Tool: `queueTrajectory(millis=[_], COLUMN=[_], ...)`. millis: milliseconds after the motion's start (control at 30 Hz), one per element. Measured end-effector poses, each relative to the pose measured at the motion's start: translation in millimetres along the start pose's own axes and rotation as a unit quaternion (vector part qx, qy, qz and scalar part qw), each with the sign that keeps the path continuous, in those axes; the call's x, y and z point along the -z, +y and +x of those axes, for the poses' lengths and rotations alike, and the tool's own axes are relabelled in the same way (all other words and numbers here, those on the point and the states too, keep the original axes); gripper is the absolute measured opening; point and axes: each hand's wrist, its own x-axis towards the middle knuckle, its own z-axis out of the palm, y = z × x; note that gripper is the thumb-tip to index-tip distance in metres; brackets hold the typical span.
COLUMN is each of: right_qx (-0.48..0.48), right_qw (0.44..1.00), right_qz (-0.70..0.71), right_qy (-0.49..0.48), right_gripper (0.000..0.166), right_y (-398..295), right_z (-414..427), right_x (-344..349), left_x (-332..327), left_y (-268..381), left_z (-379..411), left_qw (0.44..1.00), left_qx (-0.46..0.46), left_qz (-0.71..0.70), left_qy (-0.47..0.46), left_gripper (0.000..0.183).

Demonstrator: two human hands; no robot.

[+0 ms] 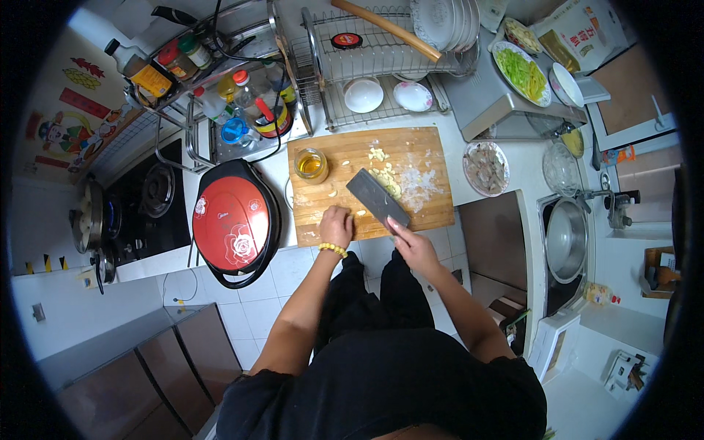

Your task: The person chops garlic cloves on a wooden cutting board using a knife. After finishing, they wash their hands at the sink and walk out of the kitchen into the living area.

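My right hand (pixel 413 250) grips the handle of a cleaver (pixel 377 199), whose broad dark blade lies flat over the wooden cutting board (pixel 352 144). Thin pale slices, seemingly garlic (pixel 391 186), are heaped beside the blade, partly covered by it. Near the board's front edge rests my left hand (pixel 336 226), fingers curled down; whether anything is under them is hidden. One loose pale piece (pixel 361 212) lies just right of those fingers. White powder (pixel 418 184) is smeared over the board's right side. An open glass jar of amber liquid (pixel 311 165) stands at the board's back left.
A red electric griddle (pixel 234 223) sits left of the board, overhanging the counter. Behind stand a wire dish rack (pixel 379 66) and a bottle shelf. To the right are a plate of raw shrimp (pixel 486 169) and the sink (pixel 566 242). A burner flame (pixel 114 214) shows far left.
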Motion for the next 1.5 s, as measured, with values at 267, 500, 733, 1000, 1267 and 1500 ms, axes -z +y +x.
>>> queueTrajectory(millis=[267, 500, 733, 1000, 1267, 1500], right_qx=[-0.043, -0.324, -0.399, -0.015, -0.103, -0.226], right_qw=[0.932, 0.904, 0.765, 0.956, 0.959, 0.956], right_qz=[-0.338, 0.237, 0.501, -0.291, -0.222, 0.185], right_qy=[-0.127, -0.147, -0.072, -0.034, -0.144, 0.006], right_gripper=[0.062, 0.048, 0.044, 0.058, 0.058, 0.053], right_y=[53, 21, 6, 1, 46, 26], right_z=[-67, -26, -13, -28, -39, -18], right_x=[-44, -11, 11, -21, -35, -6], left_x=[23, 2, -20, 19, 21, -21], left_y=[-25, -36, -9, -11, 6, 22], left_z=[14, 40, 12, -5, -28, -20], left_qw=[0.998, 0.998, 0.993, 1.000, 0.989, 0.973], left_qx=[0.031, -0.014, -0.101, 0.008, 0.093, 0.220], left_qz=[0.023, 0.059, 0.014, 0.014, 0.108, 0.063], left_qy=[0.049, 0.007, -0.058, 0.014, -0.023, -0.038], left_gripper=[0.022, 0.009, 0.008, 0.012, 0.035, 0.041])
